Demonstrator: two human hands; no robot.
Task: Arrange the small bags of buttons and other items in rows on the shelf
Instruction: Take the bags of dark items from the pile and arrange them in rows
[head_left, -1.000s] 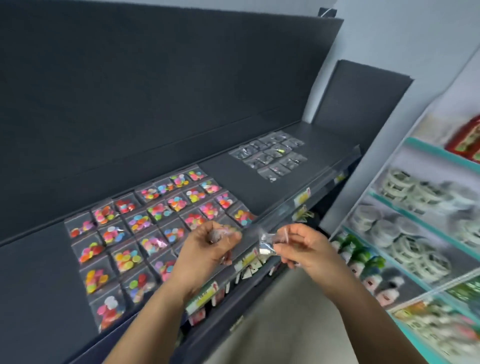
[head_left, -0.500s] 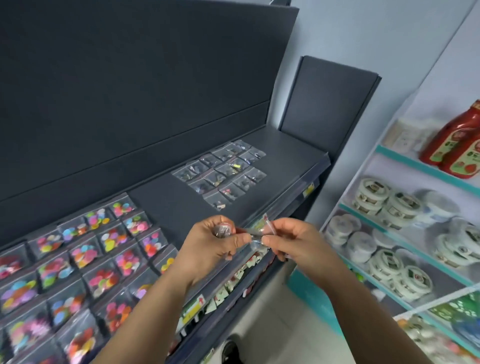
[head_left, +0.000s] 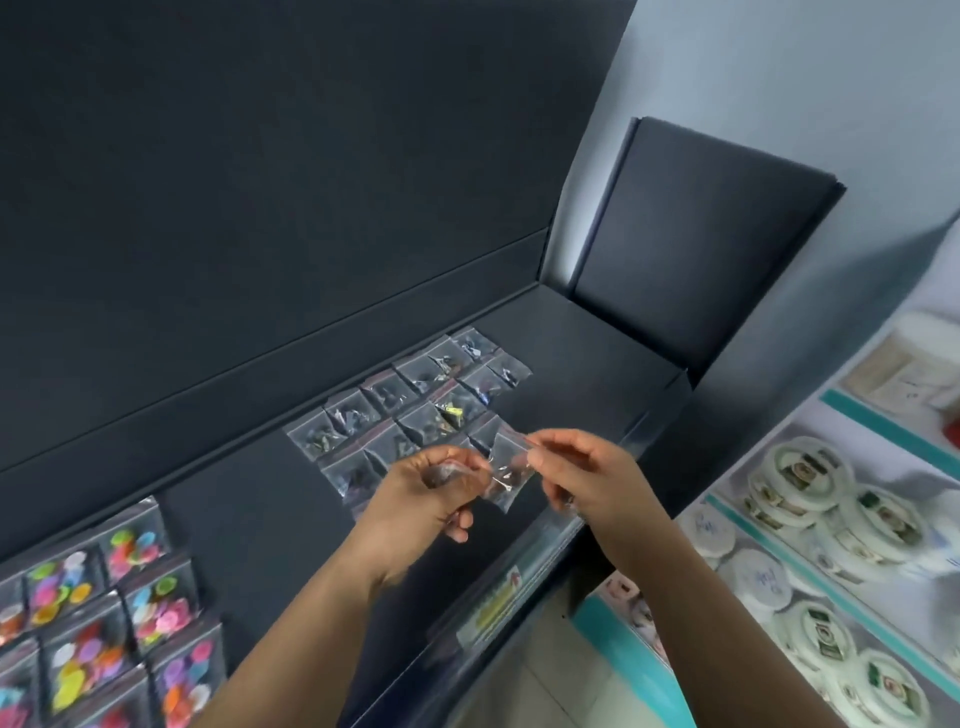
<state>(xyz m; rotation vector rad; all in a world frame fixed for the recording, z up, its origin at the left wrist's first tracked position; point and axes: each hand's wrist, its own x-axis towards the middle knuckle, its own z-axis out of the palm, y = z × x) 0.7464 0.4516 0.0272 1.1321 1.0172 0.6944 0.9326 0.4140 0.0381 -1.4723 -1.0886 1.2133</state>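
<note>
While near front edge of shelf (head_left: 249, 519), bag (head_left: 506, 475): clear, spanning hands.
Left hand (head_left: 431, 486): pinches bag.
Right hand (head_left: 589, 478): pinches bag.

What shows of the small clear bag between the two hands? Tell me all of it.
The clear bag is small, thin crinkled see-through plastic, with a reddish strip along its top and a few dark items inside. It hangs tilted in the air over the front of the dark shelf, near the rows of like bags. The left hand pinches its left edge, the right hand its top.
</note>
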